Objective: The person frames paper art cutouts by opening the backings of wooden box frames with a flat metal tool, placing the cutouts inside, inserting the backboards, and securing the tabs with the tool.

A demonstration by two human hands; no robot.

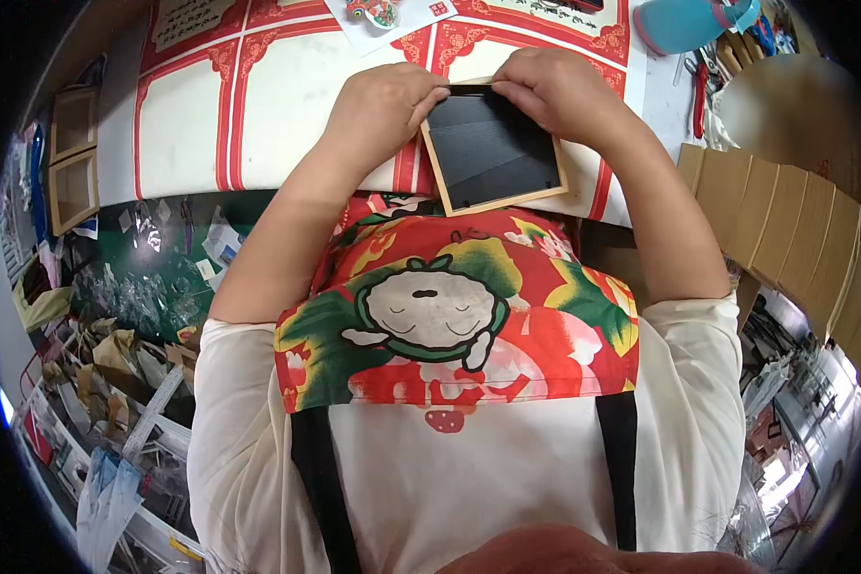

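A small wooden picture frame (440, 172) with a black backing (496, 143) lies between my hands at the table's near side, its back facing up. At its upper left corner, my left hand (383, 103) pinches the edge with thumb and fingers. My right hand (557, 91) grips the upper right edge in the same way. Small dark tabs show along the lower part of the backing. The fingertips on the far side of the frame are hidden.
Red-and-white printed sheets (306, 115) cover the table. Beyond the frame lies a white card (392, 24) with a colourful ornament. A teal bottle (684, 24) and red-handled pliers (700, 100) are at right, near cardboard (775, 206). Wooden frames (74, 191) stand at left.
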